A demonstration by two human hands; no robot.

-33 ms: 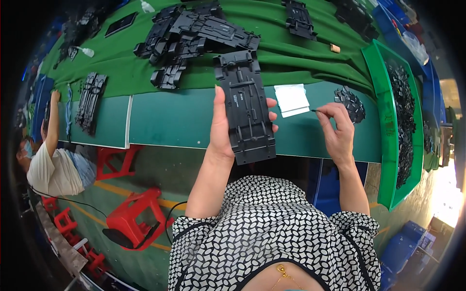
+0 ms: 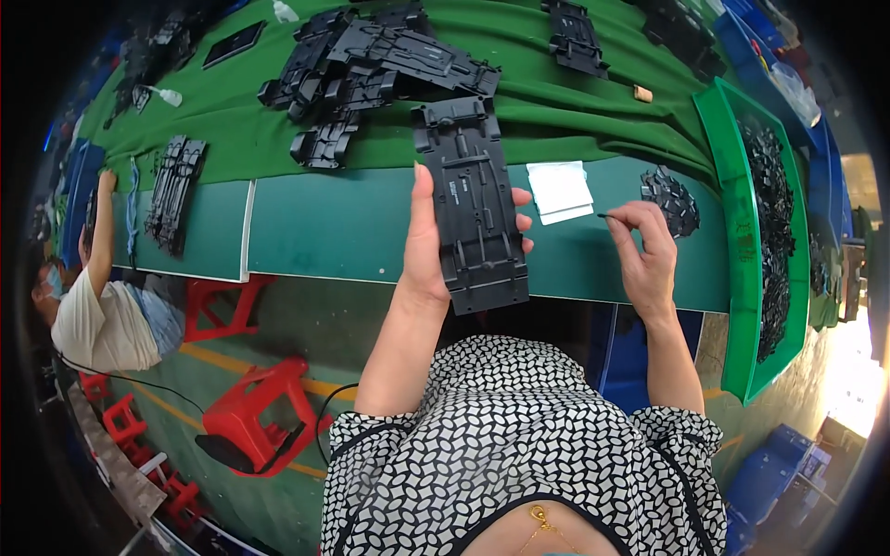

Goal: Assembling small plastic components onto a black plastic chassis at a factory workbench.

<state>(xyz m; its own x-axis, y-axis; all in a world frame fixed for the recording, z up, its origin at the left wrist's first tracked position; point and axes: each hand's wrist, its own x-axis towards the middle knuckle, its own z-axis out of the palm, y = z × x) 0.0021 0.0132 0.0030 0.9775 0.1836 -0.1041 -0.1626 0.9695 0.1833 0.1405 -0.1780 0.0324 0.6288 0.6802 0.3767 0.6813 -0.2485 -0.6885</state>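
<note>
My left hand [image 2: 426, 246] is wrapped round a long black plastic chassis plate [image 2: 473, 204], thumb on its left edge and fingertips showing past its right edge. The plate is held up over the front edge of the table, its ribbed face with pale small print towards me. A small dark piece [image 2: 607, 216] sticks out from the pinched thumb and forefinger of my right hand [image 2: 646, 255]; its exact kind is too small to tell. Just left of that hand lies a white pad [image 2: 560, 192]. Beyond the hand is a pile of small black parts [image 2: 671, 201].
A green crate [image 2: 737, 213] full of small black pieces stands at the right. More black chassis plates [image 2: 338, 79] are heaped on the green cloth [image 2: 547, 120]. Another person [image 2: 107, 315] works at the left, near a red stool [image 2: 255, 417].
</note>
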